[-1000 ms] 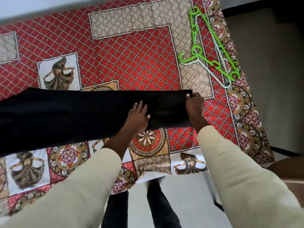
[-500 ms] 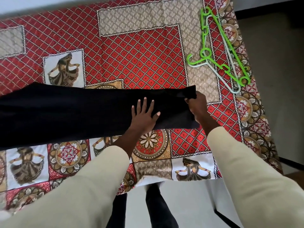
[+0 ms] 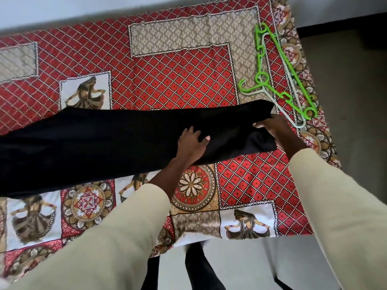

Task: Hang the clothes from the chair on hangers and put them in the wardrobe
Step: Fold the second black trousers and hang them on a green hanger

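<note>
A long black garment [image 3: 104, 143] lies across the patterned bedspread [image 3: 171, 80], running from the left edge to the right of centre. My left hand [image 3: 192, 141] sits on its near edge with fingers curled into the cloth and the thumb on top. At the garment's right end, my right hand [image 3: 274, 128] grips the fabric and holds that end raised a little off the bed. A green hanger [image 3: 270, 65] lies on a pale hanger [image 3: 293, 116] just beyond my right hand, near the bed's right edge. No chair or wardrobe is in view.
The bed's near edge runs along the bottom, with my dark-trousered legs [image 3: 201, 271] standing on the pale floor. The floor [image 3: 351, 91] continues right of the bed. A pale wall [image 3: 104, 7] borders the far side.
My left hand went from lying flat with spread fingers to curling into the cloth. My right hand has lifted and bunched the garment's right end. The view shifted slightly.
</note>
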